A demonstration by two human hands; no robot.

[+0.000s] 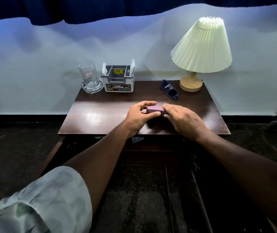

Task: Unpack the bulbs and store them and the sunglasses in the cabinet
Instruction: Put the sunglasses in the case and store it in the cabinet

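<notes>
We have both hands on a small mauve oblong box with rounded corners [154, 110], which lies flat on the dark polished wooden cabinet top [100, 115], a little right of the middle and nearer the front edge than the back. Our left hand [138, 116] curls around its left end, thumb on the near side and fingers over the far side, closed on it; our right hand [181, 117] lies over its right end with the fingers pressed on top, also gripping it. We judge this to be the bulb package, though no bulb shows and we cannot tell whether it is card or hard shell. It looks light and smooth, so it may slide on the glossy top; pinning one end while the other hand works the flap or lid seems the sound hold. Bulbs inside would be fragile, so we would squeeze the short ends rather than the broad faces. The dark blue plastic sunglasses [169, 91] lie folded toward the back right corner, just beside the wooden base of the pleated cream table lamp [199, 52], apart from the box. They are light and stiff, best lifted by the frame bridge or temples, not the lenses.
</notes>
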